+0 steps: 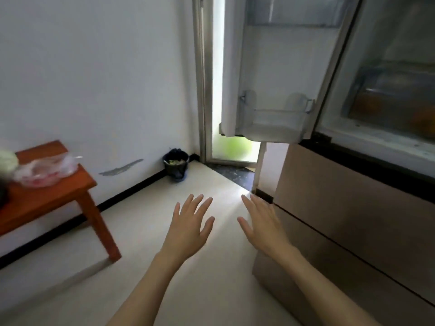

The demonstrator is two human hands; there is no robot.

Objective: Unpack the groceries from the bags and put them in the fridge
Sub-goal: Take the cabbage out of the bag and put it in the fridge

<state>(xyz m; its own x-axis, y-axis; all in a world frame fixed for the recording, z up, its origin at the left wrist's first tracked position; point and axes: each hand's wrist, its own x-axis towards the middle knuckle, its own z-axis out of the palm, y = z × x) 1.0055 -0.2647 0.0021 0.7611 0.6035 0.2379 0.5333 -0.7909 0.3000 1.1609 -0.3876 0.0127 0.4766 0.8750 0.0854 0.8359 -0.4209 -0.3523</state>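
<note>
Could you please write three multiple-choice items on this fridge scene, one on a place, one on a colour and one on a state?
1. Where does the plastic bag lie?
A. on the floor
B. on the wooden table
C. in the fridge door shelf

2. What colour is the table?
A. reddish-brown
B. white
C. blue

3. How are the two hands?
A. both gripping a bag
B. one on the fridge door
C. both open, holding nothing

Answers:
1 B: the plastic bag rests on the wooden table by the wall.
2 A: its top and legs are reddish-brown.
3 C: left hand and right hand show spread, straight fingers over the floor.
</note>
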